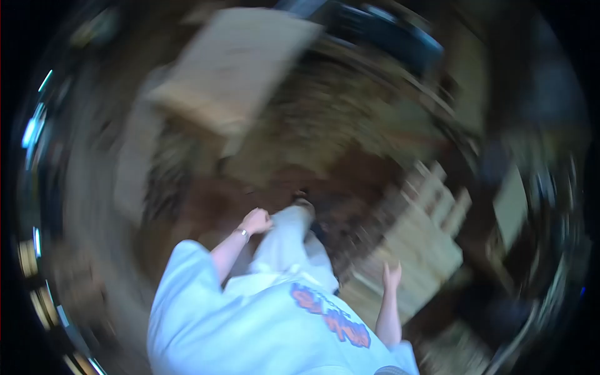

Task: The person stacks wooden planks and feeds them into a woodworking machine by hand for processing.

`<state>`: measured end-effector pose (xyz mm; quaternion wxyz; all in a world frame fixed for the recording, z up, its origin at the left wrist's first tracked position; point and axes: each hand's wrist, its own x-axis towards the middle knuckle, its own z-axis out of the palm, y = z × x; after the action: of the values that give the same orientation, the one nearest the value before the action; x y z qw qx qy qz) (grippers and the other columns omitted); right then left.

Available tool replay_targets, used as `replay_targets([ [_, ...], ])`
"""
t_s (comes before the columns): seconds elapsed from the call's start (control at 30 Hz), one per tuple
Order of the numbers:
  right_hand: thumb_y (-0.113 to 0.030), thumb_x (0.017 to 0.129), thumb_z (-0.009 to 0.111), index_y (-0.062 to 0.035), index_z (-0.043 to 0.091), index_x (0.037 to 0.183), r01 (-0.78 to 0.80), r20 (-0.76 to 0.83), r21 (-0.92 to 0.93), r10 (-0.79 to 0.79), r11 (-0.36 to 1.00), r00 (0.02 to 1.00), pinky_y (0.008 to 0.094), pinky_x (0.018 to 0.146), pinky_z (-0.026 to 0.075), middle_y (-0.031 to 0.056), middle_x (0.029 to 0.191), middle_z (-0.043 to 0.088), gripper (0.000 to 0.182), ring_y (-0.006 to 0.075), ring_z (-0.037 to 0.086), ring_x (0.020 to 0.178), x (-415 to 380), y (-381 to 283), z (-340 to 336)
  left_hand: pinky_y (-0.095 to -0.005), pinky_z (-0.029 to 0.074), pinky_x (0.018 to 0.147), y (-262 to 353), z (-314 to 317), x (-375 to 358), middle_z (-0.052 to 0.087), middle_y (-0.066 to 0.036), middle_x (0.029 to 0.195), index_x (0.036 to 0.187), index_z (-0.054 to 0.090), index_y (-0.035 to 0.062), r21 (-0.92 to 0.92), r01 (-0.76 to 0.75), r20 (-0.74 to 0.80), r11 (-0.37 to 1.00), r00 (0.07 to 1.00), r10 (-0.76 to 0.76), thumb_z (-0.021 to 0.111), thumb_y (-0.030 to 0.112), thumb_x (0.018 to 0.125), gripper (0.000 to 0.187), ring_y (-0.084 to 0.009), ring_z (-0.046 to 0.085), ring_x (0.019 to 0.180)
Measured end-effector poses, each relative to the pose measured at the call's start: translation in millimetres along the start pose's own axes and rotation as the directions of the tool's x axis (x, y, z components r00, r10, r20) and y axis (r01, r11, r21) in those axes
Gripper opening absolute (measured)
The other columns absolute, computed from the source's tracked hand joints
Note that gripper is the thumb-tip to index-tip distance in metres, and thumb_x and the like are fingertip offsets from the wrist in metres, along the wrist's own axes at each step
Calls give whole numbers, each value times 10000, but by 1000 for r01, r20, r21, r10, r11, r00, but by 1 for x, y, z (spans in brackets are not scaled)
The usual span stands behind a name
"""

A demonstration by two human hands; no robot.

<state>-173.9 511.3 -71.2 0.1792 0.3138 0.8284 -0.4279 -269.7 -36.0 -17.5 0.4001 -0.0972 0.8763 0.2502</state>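
My left hand (256,220), with a band at the wrist, hangs beside my pale trouser leg (281,234). Its fingers look loosely curled, and I see nothing in them. On the other side, my right hand (392,275) is held out from my body with thumb and fingers apart. That hand holds nothing. It appears above a stack of light wooden boards (419,256), with no contact that I can make out. One shoe (303,201) shows below the trouser leg on the dark reddish-brown floor.
Motion smears the surroundings. A large pale wooden board or block (240,65) stands ahead on the left. Beyond the floor lies a brownish, litter-like patch (325,112). A dark bluish object (394,37) is at the far top. Another pale panel (510,206) stands at the right.
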Motion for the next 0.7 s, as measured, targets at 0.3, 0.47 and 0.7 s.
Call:
replay_targets([
  [0.3,-247,818,731,0,585,1166,218,253,-139,-178,966,951,302,838,487,118,1021,653,451,184,616,944,-58,-145,177,-386,510,704,-262,102,-151,672,-168,784,753,668,15,-834,204,-319,513,581,-749,678,355,746,340,-309,642,738],
  [0.47,-218,864,685,16,601,1132,267,653,-144,-112,953,749,238,674,486,57,939,664,365,104,606,823,-44,-292,304,-414,522,814,-301,160,-186,694,-159,946,845,713,68,-870,437,57,228,549,-834,682,341,729,299,-324,661,917],
  [0.7,-258,907,637,-12,594,1177,435,753,-97,-219,895,620,232,645,477,68,985,661,368,122,624,764,-125,-463,461,-436,501,831,-372,135,-187,674,-193,973,980,670,41,-934,343,-22,103,231,-973,640,370,793,380,-362,632,945],
])
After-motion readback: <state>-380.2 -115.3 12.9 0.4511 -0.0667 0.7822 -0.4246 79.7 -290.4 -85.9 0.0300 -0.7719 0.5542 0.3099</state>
